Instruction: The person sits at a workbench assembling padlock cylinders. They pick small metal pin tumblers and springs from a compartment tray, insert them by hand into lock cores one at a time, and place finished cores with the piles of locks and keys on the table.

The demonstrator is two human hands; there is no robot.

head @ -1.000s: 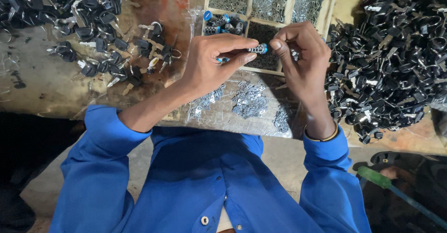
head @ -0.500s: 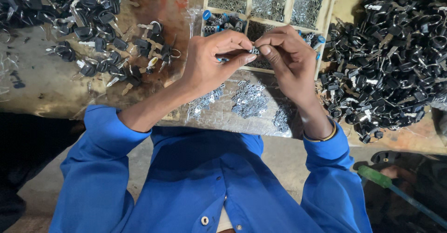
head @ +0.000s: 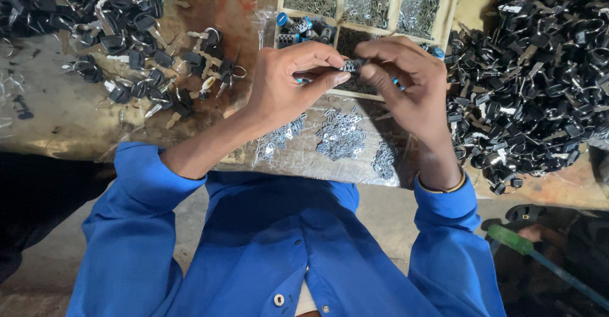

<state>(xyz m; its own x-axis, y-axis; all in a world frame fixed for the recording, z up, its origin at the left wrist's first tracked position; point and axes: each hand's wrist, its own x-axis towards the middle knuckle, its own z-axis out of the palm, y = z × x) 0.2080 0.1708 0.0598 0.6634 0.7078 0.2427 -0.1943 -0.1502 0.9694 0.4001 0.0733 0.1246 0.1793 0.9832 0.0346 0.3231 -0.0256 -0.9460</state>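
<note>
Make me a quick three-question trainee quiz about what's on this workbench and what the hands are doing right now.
1. True or false: both hands pinch one small ridged metal cylinder above the wooden compartment tray.
2. Which pile lies beside the right hand? A) black-headed keys B) black metal lock parts C) blue caps
3. Fill in: loose silver metal pieces lie on a clear ____ sheet under the left hand.

Key: 1 true; 2 B, the heap of black metal lock parts; 3 plastic.
</note>
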